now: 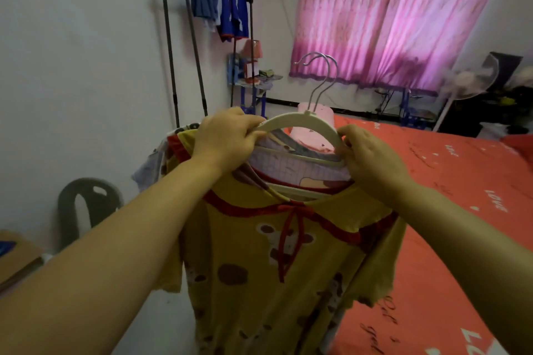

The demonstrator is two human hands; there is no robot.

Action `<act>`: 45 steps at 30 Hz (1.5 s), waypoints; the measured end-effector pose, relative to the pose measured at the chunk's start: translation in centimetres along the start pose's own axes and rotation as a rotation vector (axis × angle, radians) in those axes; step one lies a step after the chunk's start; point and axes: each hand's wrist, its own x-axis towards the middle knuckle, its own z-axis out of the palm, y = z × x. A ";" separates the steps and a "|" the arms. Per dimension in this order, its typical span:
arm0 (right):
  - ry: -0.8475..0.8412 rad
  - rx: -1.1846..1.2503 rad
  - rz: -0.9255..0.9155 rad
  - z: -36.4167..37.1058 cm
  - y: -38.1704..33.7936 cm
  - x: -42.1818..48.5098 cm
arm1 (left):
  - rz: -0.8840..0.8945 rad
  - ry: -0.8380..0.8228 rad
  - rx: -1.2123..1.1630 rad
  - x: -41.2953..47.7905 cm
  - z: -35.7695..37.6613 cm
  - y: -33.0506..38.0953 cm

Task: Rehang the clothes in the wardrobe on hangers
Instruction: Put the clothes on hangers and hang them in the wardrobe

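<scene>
Head view: nearest, the left hand (227, 135) and right hand (372, 158) each close around an end of a cream hanger (300, 122), a yellow top (277, 268) hanging below. Beside it lies a bed in a red sheet (450, 181). Farther off stand a dark clothes rack (184, 37) and pink curtains (395, 17).

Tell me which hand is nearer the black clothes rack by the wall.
Left. The left hand grips the hanger end just below the rack; the right hand holds the opposite end.

yellow dress (259, 282) hem cut off — fan (473, 78) blurred
</scene>
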 end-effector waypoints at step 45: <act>-0.593 -0.086 0.646 54.6 41.3 13.0 | -0.212 -0.722 0.018 12.7 69.9 -23.1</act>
